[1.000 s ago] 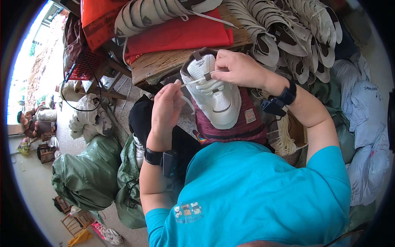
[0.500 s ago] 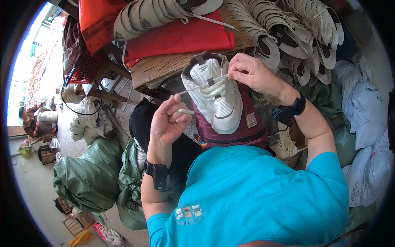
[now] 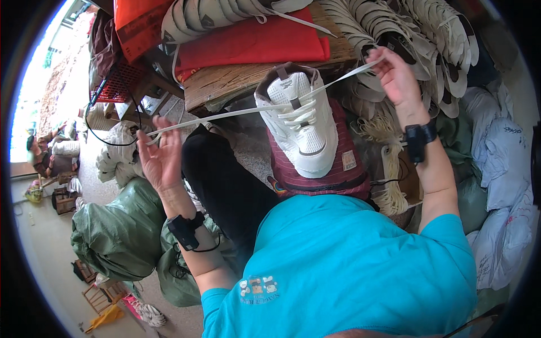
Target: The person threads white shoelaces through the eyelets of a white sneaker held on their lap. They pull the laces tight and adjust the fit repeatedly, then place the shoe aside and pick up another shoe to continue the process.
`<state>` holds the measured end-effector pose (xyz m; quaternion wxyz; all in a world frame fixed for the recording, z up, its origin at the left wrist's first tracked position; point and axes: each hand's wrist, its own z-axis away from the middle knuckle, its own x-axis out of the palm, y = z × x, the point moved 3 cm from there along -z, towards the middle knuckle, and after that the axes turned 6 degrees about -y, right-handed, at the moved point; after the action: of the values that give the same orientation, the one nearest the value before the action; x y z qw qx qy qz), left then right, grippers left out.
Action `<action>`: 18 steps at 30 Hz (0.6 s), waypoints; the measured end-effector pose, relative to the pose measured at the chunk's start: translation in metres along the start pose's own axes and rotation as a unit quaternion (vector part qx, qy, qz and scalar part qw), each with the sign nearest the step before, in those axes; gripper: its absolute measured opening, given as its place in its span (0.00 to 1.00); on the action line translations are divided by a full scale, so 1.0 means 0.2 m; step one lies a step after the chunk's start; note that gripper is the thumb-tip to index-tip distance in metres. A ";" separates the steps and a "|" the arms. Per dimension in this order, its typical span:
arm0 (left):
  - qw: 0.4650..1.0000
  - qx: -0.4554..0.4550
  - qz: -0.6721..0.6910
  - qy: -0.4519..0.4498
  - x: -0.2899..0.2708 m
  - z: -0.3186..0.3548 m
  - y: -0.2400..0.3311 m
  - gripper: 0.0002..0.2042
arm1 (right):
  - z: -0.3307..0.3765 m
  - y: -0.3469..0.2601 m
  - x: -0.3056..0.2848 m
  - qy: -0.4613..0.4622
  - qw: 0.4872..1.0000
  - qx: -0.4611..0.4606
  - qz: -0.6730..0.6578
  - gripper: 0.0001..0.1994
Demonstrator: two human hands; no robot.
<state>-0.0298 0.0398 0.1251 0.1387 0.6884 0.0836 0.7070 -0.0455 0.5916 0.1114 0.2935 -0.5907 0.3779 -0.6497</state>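
A white sneaker [image 3: 319,147] with a dark brown lining stands on a maroon striped cloth bag [image 3: 354,141] in front of me, its toe toward my body. A flat white shoelace [image 3: 225,114] threads through its upper eyelets and stretches taut to both sides. My left hand [image 3: 162,155], well out to the left, grips one end between thumb and fingers. Up and to the right, my right hand [image 3: 396,78] pinches the other end near the hanging shoe uppers. Lower rows of lace cross the tongue.
Behind the shoe is a wooden table [image 3: 225,90] with a red cloth [image 3: 253,50] and a row of nested shoe uppers [image 3: 208,22]. More uppers [image 3: 417,39] hang at right. A bundle of laces [image 3: 391,194] lies at right; green sacks [image 3: 118,231] stand at left.
Both hands have moved apart, the left one out to the left and the right one up to the right. The lace ends are drawn out much longer from the shoe.
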 end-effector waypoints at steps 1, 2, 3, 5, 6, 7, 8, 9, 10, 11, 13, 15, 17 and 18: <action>0.999 0.030 0.023 -0.015 -0.03 0.01 0.07 0.11 | -0.03 -0.03 -0.07 0.025 1.000 0.009 -0.012 0.09; 0.997 0.055 0.046 -0.032 -0.05 0.01 0.13 0.11 | -0.03 -0.08 -0.13 0.053 0.998 0.015 -0.024 0.08; 0.995 0.096 0.017 -0.006 -0.05 0.03 0.17 0.11 | -0.02 -0.13 -0.12 0.039 0.999 0.013 -0.028 0.08; 0.996 0.074 0.029 -0.048 -0.08 0.07 0.26 0.11 | 0.01 -0.22 -0.09 0.018 1.000 -0.010 -0.019 0.08; 0.995 0.060 0.036 -0.069 -0.05 0.08 0.25 0.11 | 0.02 -0.26 -0.08 0.009 1.000 -0.024 -0.013 0.08; 0.994 0.108 0.010 -0.006 -0.05 0.10 0.24 0.11 | 0.02 -0.31 -0.09 0.069 0.996 -0.055 -0.035 0.08; 0.995 0.096 0.006 -0.018 -0.05 0.11 0.25 0.11 | 0.00 -0.37 -0.14 0.074 0.993 -0.066 -0.060 0.08; 0.996 0.083 0.002 -0.030 -0.05 0.12 0.27 0.11 | -0.03 -0.43 -0.22 0.079 0.990 -0.077 -0.085 0.08; 0.997 0.070 0.003 -0.041 -0.06 0.13 0.28 0.11 | -0.04 -0.49 -0.28 0.085 0.987 -0.089 -0.106 0.08; 0.996 0.082 -0.017 -0.024 -0.06 0.13 0.28 0.11 | -0.05 -0.53 -0.33 0.097 0.985 -0.102 -0.103 0.09; 0.993 0.106 -0.055 0.009 -0.05 0.14 0.27 0.11 | -0.05 -0.62 -0.41 0.122 0.979 -0.129 -0.095 0.10; 0.992 0.096 -0.078 0.015 -0.05 0.13 0.27 0.11 | -0.08 -0.73 -0.49 0.060 0.984 -0.133 -0.101 0.10; 0.991 0.093 -0.094 0.036 -0.03 0.12 0.26 0.10 | -0.11 -0.83 -0.45 -0.030 0.981 -0.148 -0.119 0.09; 0.989 0.095 -0.100 0.053 0.01 0.11 0.25 0.09 | -0.11 -0.88 -0.31 -0.060 0.977 -0.181 -0.091 0.09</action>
<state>-0.0111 -0.0086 0.1426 0.1382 0.6485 0.2259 0.7137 -0.0467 0.7423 0.2245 0.1433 -0.7043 0.4156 -0.5575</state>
